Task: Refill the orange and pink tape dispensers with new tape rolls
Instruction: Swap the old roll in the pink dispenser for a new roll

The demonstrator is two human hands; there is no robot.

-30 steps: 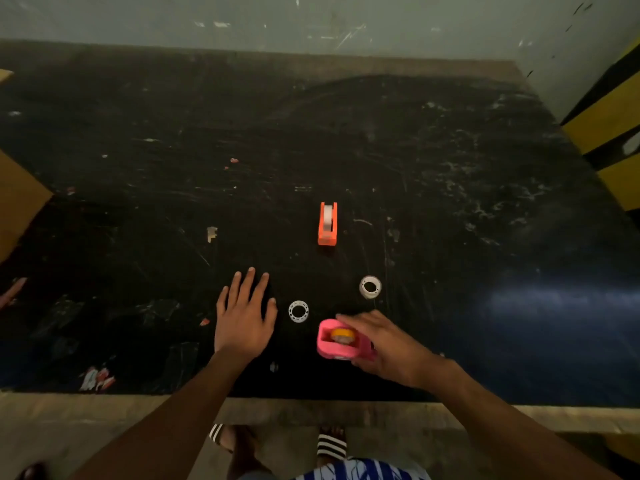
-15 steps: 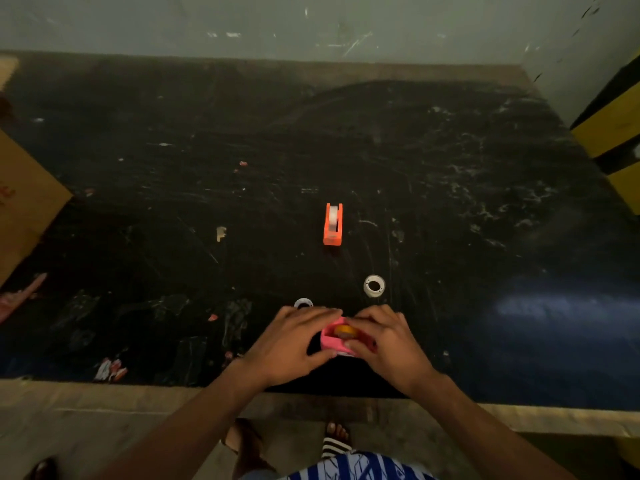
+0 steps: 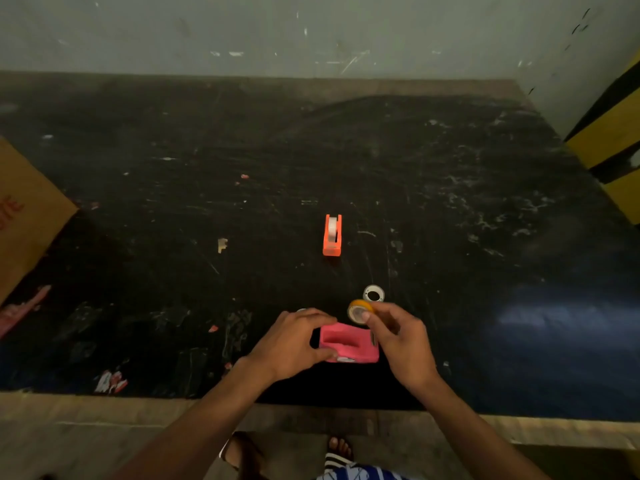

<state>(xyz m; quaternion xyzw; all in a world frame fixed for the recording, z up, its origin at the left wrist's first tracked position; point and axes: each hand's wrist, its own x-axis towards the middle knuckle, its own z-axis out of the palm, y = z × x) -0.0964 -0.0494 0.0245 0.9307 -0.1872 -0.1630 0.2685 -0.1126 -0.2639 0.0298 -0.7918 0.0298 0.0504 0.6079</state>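
Observation:
The pink tape dispenser sits near the front edge of the black table, its slot showing empty. My left hand grips its left end. My right hand holds a small yellow-orange tape roll pinched between thumb and fingers just above the dispenser's right end. A white tape roll lies flat on the table just behind that hand. Another white ring peeks out behind my left hand, mostly hidden. The orange dispenser stands farther back at the centre with a white roll in it.
A brown cardboard box juts in at the left edge. A yellow and black striped post stands at the right. Paper scraps lie near the front left. A wall runs along the table's far side.
My left hand moved from flat on the table to the pink dispenser. My right hand has lifted the yellow-orange roll out of the dispenser, whose slot now shows empty.

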